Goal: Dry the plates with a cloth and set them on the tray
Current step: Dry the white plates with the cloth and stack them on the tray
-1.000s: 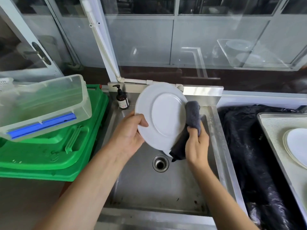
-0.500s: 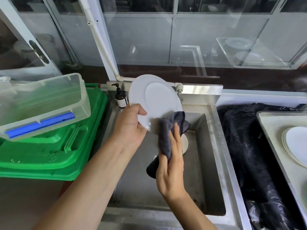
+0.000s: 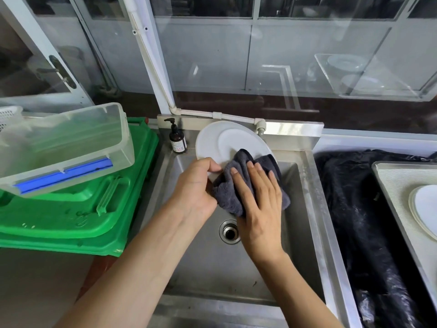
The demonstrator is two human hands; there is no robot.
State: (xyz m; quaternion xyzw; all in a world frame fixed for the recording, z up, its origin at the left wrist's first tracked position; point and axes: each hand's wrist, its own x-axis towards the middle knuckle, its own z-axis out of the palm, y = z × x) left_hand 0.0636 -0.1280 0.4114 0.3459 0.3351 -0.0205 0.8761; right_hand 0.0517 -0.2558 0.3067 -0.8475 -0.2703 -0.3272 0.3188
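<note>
Above the steel sink I hold a white plate (image 3: pixel 227 140) tilted up, its underside facing me. My left hand (image 3: pixel 196 185) grips its lower left rim, thumb on the face. My right hand (image 3: pixel 257 200) lies flat with straight fingers on a dark grey cloth (image 3: pixel 238 176), pressing it against the plate's lower part. The cloth hides the plate's lower right edge. At the far right a metal tray (image 3: pixel 392 183) carries a stack of white plates (image 3: pixel 425 207).
The sink (image 3: pixel 212 268) has a drain (image 3: pixel 229 232) below my hands. A soap pump bottle (image 3: pixel 177 138) stands at its back left corner. Green crates (image 3: pixel 78 209) with a clear plastic bin (image 3: pixel 66 143) sit left. Black plastic sheeting (image 3: pixel 354 209) lies between sink and tray.
The plate has tipped lower over the sink. My right hand moved up from below the plate and now presses the cloth flat on its face.
</note>
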